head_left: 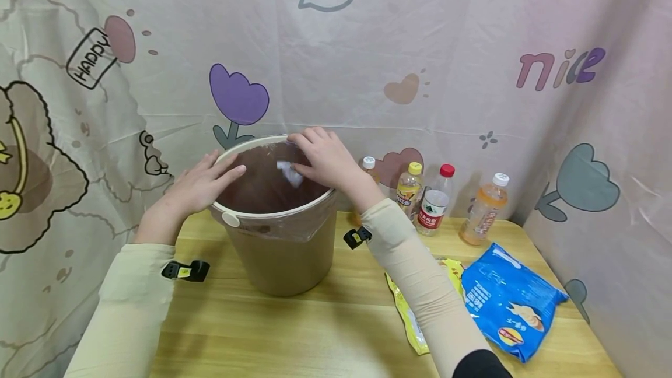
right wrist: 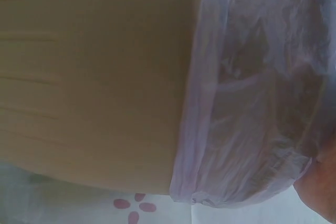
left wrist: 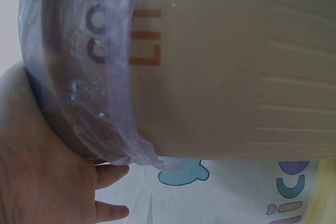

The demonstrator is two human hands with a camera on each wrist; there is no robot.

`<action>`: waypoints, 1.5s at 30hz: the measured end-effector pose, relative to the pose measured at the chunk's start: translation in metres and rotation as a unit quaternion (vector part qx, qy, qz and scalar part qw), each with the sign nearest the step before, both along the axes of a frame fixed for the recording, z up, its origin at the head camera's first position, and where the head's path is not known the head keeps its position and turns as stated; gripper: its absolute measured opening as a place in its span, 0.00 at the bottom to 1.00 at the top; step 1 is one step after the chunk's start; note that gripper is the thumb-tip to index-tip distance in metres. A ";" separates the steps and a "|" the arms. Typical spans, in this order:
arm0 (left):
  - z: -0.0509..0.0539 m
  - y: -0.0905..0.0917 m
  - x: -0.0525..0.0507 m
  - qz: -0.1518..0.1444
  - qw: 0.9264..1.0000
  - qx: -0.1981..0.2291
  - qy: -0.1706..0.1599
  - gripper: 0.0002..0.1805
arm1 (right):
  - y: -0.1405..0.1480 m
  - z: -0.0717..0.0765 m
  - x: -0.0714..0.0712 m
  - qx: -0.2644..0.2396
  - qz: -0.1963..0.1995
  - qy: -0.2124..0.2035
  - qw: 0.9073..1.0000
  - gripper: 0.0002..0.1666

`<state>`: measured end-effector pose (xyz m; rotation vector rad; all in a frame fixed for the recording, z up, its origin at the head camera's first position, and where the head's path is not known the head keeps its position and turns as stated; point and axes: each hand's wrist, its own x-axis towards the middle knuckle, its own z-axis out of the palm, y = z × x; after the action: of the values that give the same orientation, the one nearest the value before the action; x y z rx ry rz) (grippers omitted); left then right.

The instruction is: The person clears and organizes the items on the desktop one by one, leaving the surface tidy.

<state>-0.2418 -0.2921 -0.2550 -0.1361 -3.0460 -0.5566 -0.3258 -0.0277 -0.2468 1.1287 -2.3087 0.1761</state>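
1. The bin (head_left: pixel 286 267) stands left of centre in the head frame; it looks light and stiff, best steadied with 2 hands on its rim (head_left: pixel 268 216).
2. The liner (head_left: pixel 301 230) over it seems thin, slippery, easily torn; pinch its outer fold.
3. The left hand (head_left: pixel 202 182), fingers spread, touches the rim's left.
4. The right hand (head_left: pixel 328 156) covers its upper right; pinching, cannot tell.
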 end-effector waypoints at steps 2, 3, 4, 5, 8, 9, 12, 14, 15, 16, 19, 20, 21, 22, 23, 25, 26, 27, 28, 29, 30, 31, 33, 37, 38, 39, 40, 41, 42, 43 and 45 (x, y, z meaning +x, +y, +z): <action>0.000 0.000 0.000 0.000 1.000 0.000 0.001 0.44 | 0.001 0.000 0.000 0.001 -0.001 -0.002 1.000 0.31; 0.000 0.000 0.000 0.000 1.000 0.000 0.002 0.43 | 0.001 0.000 0.000 0.003 -0.003 -0.003 1.000 0.32; 0.000 0.000 0.000 0.000 1.000 0.001 0.002 0.44 | 0.002 -0.001 0.000 0.003 -0.004 -0.005 1.000 0.32; 0.000 0.000 0.000 -0.001 1.000 0.000 0.002 0.43 | 0.003 -0.001 -0.001 0.003 -0.005 -0.006 1.000 0.32; -0.001 0.000 0.000 -0.002 1.000 -0.001 0.001 0.43 | 0.007 -0.002 -0.001 0.001 -0.010 -0.012 1.000 0.31; -0.001 0.000 0.000 -0.002 1.000 -0.001 0.000 0.43 | 0.008 -0.002 -0.001 -0.001 -0.012 -0.014 1.000 0.31; 0.000 0.000 0.000 -0.002 1.000 -0.001 -0.003 0.43 | 0.012 -0.002 -0.001 -0.007 -0.015 -0.017 1.000 0.30; 0.000 0.000 0.000 -0.001 1.000 -0.002 -0.004 0.43 | 0.015 -0.002 -0.001 -0.010 -0.018 -0.017 1.000 0.29; 0.000 0.000 0.000 -0.001 1.000 -0.002 -0.004 0.43 | 0.017 -0.002 -0.002 -0.011 -0.019 -0.016 1.000 0.29; 0.000 0.000 0.000 -0.002 1.000 -0.001 -0.004 0.43 | 0.019 -0.002 -0.002 -0.012 -0.021 -0.015 1.000 0.29; 0.000 0.001 0.000 -0.002 1.000 0.000 -0.005 0.43 | 0.025 -0.002 0.000 -0.016 -0.024 -0.012 1.000 0.29; 0.000 0.001 0.000 -0.002 1.000 0.001 -0.005 0.43 | 0.027 -0.002 0.000 -0.017 -0.025 -0.011 0.999 0.29; 0.000 0.001 0.000 -0.002 1.000 0.001 -0.005 0.43 | 0.028 -0.002 0.000 -0.018 -0.025 -0.009 0.999 0.29; 0.000 0.000 0.000 -0.002 1.000 0.000 -0.004 0.43 | 0.030 -0.003 0.001 -0.019 -0.025 -0.008 0.999 0.29; 0.000 0.000 0.000 -0.002 1.000 0.000 -0.004 0.43 | 0.032 -0.004 0.001 -0.021 -0.024 -0.007 0.999 0.29; 0.000 0.000 0.000 -0.002 1.000 -0.001 -0.003 0.43 | 0.036 -0.006 0.001 -0.025 -0.024 -0.002 0.999 0.28; 0.000 0.000 0.000 -0.002 1.000 -0.001 -0.003 0.43 | 0.037 -0.008 0.001 -0.029 -0.024 0.001 0.999 0.28; -0.001 0.000 -0.001 -0.002 1.000 -0.001 -0.003 0.43 | 0.039 -0.009 0.001 -0.032 -0.025 0.003 0.999 0.28; -0.001 -0.001 -0.001 -0.002 1.000 -0.001 -0.004 0.42 | 0.041 -0.011 0.001 -0.036 -0.025 0.006 0.999 0.28; -0.001 -0.001 -0.001 -0.002 1.000 -0.001 -0.004 0.42 | 0.043 -0.012 0.001 -0.039 -0.027 0.007 0.999 0.28; -0.001 -0.001 -0.001 -0.002 1.000 -0.001 -0.004 0.42 | 0.046 -0.013 0.001 -0.042 -0.029 0.008 0.999 0.28; -0.001 -0.001 -0.001 -0.002 1.000 -0.001 -0.004 0.42 | 0.048 -0.014 0.002 -0.045 -0.029 0.008 0.999 0.28; -0.001 -0.001 -0.001 -0.002 1.000 -0.001 -0.005 0.42 | 0.053 -0.016 0.002 -0.055 -0.030 0.005 0.998 0.28; 0.000 -0.001 0.000 -0.002 1.000 -0.001 -0.006 0.42 | 0.063 -0.023 0.001 -0.085 -0.029 0.000 0.996 0.27; 0.000 -0.001 0.000 -0.002 1.000 -0.001 -0.007 0.42 | 0.065 -0.025 0.001 -0.094 -0.030 0.000 0.995 0.27; 0.000 -0.001 0.000 -0.002 1.000 -0.001 -0.007 0.42 | 0.067 -0.028 0.001 -0.102 -0.032 -0.001 0.994 0.27; 0.000 -0.001 0.000 -0.002 1.000 -0.001 -0.007 0.42 | 0.070 -0.030 0.001 -0.110 -0.033 -0.001 0.993 0.27; 0.000 -0.001 0.000 -0.002 1.000 -0.001 -0.007 0.42 | 0.072 -0.032 0.001 -0.118 -0.035 -0.001 0.992 0.27; 0.000 -0.001 0.000 -0.001 1.000 -0.001 -0.007 0.42 | 0.074 -0.034 0.002 -0.125 -0.037 -0.002 0.991 0.27; 0.000 -0.001 -0.001 -0.001 1.000 -0.001 -0.008 0.42 | 0.076 -0.037 0.002 -0.132 -0.039 -0.003 0.990 0.27; 0.000 0.000 -0.001 0.000 1.000 -0.001 -0.007 0.42 | 0.080 -0.041 0.004 -0.146 -0.042 -0.006 0.988 0.27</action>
<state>-0.2426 -0.2923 -0.2550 -0.1330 -3.0602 -0.5570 -0.3218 0.0525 -0.2883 0.8837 -2.2453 0.4741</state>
